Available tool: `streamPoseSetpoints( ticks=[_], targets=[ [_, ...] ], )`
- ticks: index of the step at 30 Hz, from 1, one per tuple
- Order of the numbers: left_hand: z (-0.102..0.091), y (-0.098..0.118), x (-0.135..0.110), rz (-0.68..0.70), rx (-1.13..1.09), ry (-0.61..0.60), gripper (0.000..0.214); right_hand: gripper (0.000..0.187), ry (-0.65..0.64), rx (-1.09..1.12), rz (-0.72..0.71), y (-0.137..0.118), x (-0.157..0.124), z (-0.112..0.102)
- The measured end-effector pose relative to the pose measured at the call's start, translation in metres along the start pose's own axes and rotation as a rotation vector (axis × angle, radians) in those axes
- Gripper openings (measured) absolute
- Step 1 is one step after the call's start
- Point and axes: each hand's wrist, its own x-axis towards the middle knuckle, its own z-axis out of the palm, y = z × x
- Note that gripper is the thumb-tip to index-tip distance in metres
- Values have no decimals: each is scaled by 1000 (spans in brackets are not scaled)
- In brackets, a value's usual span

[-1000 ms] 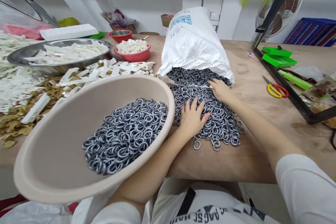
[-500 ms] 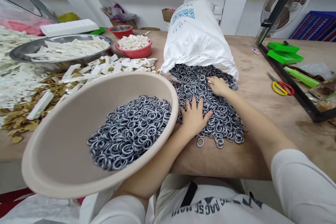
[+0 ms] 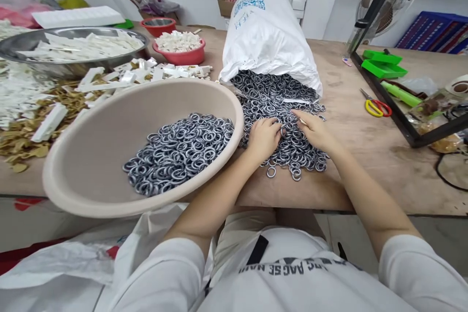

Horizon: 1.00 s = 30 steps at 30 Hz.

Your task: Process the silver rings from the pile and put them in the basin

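A heap of shiny grey rings [image 3: 261,102] spills from the mouth of a white woven sack [image 3: 268,34] onto the table. My left hand [image 3: 263,139] rests on the near part of the heap, its fingers curled over some rings and its thumb close to them. Facing it, my right hand [image 3: 316,131] lies at the heap's right side with fingers stretched into the rings; its fingertips are partly hidden. A large beige basin [image 3: 82,156] stands tilted beside my left forearm, holding many more grey rings [image 3: 179,156].
Left of the basin lie white plastic strips [image 3: 51,122] and brown pieces [image 3: 22,148]. Behind are a steel bowl [image 3: 84,64] and a red bowl [image 3: 179,57] of white parts. To the right are scissors [image 3: 376,106], green trays [image 3: 382,66] and a black metal frame [image 3: 387,102].
My left hand has gone from spread fingers to curled ones over the rings. My right hand has drawn back from near the sack's mouth toward the left hand. The view has shifted slightly.
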Motion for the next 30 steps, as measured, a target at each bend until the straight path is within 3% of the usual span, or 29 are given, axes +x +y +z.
streamPoseSetpoints(
  ticks=[5, 13, 18, 22, 26, 30],
  targets=[
    [-1, -5, 2, 103, -58, 3, 33, 46, -23, -6, 32, -15, -27, 0],
    [-4, -1, 1, 105, -33, -131, 36, 39, 49, -116, 54, -32, -29, -3],
    [-5, 9, -1, 93, -151, -143, 35, 33, 72, 6, 74, -31, -32, 12],
    [-8, 16, 0, 90, -250, -16, 36, 38, 163, 264, 136, -29, -32, 13],
    [-10, 27, 0, 7, -652, -41, 44, 42, 108, 608, 137, -35, -33, 8],
    [-10, 41, -4, -182, -1202, -115, 47, 39, 223, 641, 133, -46, -38, 8]
  ],
)
